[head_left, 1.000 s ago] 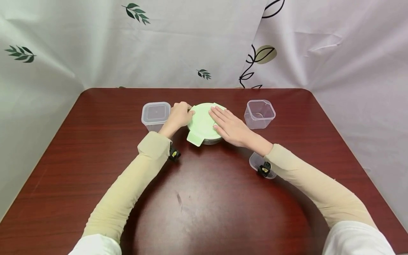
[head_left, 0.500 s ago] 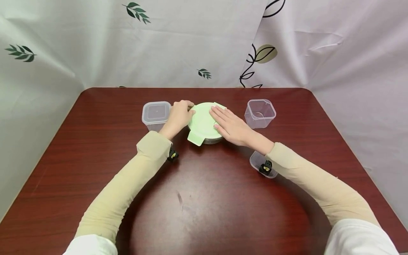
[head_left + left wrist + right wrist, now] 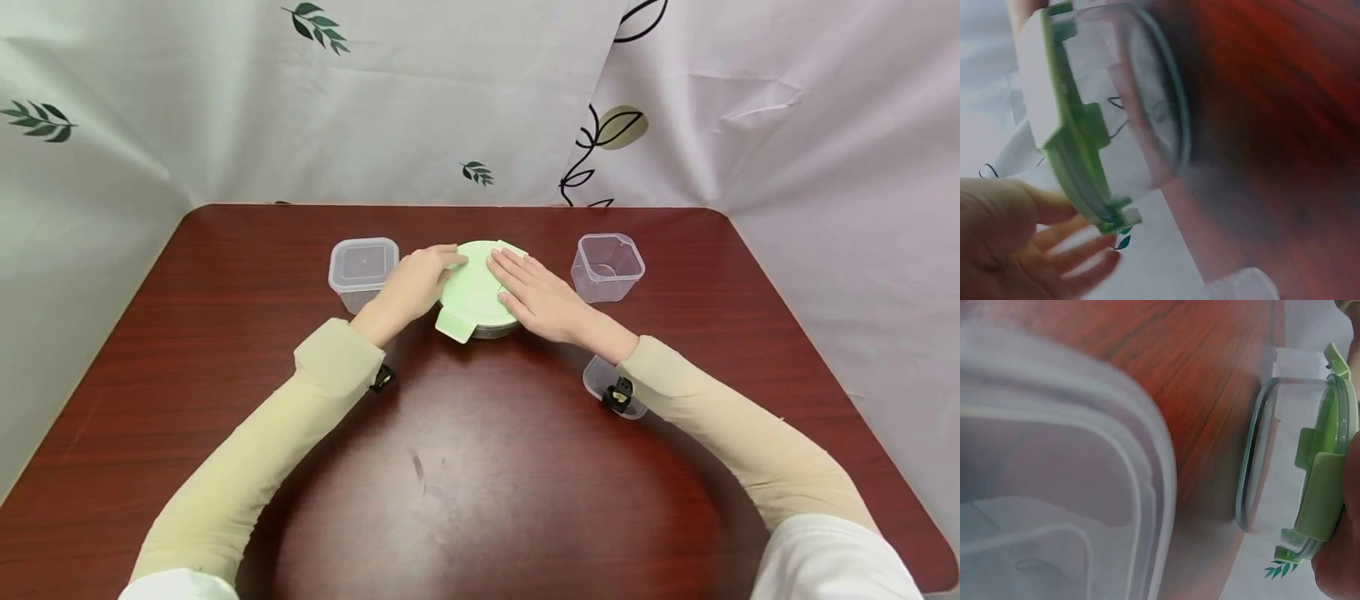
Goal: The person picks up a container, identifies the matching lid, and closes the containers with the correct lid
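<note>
A round clear glass food container with a light green lid stands at the back middle of the table. One green clip juts out at the lid's front left. My right hand lies flat on the lid's right part, fingers extended. At the lid's left edge is my left hand, its fingers reaching over the rim. In the left wrist view that hand's fingers are loosely extended under the lid's edge, beside a clip.
A lidded clear plastic box stands just left of my left hand. An uncovered clear plastic box is to the right. A clear plastic lid lies on the table under my right wrist.
My left hand has loosened at the lid's left side and its fingers now reach further over the rim; its forearm has swung left. The right hand stays on the lid.
</note>
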A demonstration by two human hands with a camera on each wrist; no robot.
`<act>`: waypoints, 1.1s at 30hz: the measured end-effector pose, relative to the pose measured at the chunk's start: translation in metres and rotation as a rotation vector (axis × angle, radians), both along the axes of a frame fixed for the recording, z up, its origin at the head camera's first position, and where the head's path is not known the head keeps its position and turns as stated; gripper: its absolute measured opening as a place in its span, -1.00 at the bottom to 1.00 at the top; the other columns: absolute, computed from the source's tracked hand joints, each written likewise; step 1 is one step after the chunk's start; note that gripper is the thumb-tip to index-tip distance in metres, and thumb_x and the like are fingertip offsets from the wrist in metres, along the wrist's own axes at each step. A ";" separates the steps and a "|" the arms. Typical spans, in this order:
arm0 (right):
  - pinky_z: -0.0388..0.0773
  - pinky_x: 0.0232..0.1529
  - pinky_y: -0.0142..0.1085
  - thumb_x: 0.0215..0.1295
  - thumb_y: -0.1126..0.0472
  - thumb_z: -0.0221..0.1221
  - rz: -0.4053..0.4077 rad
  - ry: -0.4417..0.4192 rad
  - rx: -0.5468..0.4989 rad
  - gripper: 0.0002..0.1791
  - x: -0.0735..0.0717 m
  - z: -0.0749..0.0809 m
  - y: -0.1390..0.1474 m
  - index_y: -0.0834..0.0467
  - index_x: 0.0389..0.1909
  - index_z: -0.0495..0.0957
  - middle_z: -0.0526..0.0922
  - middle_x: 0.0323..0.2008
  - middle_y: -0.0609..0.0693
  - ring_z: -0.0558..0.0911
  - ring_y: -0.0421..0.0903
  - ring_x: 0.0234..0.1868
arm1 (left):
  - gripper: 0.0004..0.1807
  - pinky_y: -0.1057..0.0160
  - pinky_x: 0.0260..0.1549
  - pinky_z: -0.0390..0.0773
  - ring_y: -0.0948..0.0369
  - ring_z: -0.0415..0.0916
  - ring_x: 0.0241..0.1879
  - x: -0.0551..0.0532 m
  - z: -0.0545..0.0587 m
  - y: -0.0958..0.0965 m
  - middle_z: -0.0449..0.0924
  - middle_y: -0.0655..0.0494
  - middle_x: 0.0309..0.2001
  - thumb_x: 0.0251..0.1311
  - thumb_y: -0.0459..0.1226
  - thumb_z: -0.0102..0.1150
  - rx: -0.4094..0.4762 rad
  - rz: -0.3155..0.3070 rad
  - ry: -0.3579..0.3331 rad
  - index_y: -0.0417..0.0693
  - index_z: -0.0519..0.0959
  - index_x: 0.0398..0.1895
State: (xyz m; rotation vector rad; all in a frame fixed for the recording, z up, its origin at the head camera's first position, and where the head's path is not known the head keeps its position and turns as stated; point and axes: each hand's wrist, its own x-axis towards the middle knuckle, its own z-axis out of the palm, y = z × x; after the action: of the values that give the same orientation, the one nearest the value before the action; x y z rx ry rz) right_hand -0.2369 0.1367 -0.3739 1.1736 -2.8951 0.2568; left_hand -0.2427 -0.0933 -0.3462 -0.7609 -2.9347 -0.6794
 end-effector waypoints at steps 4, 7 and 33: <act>-0.20 0.53 -0.12 0.53 0.00 -0.28 -0.002 -0.002 0.009 -0.37 -0.001 0.000 0.000 0.16 0.51 -0.08 -0.07 0.54 0.06 -0.12 -0.04 0.56 | -0.65 0.01 0.30 0.32 -0.02 0.30 0.35 0.007 -0.004 -0.006 0.42 -0.15 0.29 0.34 -0.38 0.03 -0.039 -0.134 0.093 -0.16 0.54 0.17; -0.20 0.53 -0.13 0.54 -0.01 -0.28 -0.005 0.001 0.014 -0.37 -0.001 0.000 0.000 0.15 0.52 -0.08 -0.08 0.54 0.05 -0.12 -0.05 0.56 | -0.65 -0.02 0.30 0.31 -0.02 0.30 0.35 0.014 -0.005 -0.011 0.45 -0.13 0.27 0.33 -0.31 0.08 -0.086 -0.200 0.183 -0.14 0.56 0.15; -0.20 0.53 -0.13 0.53 0.01 -0.28 0.001 0.010 0.008 -0.37 0.000 -0.001 0.000 0.16 0.51 -0.08 -0.08 0.54 0.05 -0.12 -0.05 0.56 | -0.43 0.08 0.35 0.26 0.06 0.32 0.36 0.030 -0.016 -0.030 0.45 0.03 0.29 0.22 -0.09 0.20 -0.112 -0.497 0.264 -0.10 0.45 0.28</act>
State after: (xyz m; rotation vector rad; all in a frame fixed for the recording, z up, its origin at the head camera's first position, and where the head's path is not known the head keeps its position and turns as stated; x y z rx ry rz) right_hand -0.2369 0.1364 -0.3747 1.1746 -2.8895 0.2385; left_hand -0.2124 -0.1234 -0.3620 -1.4895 -2.5702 -0.3904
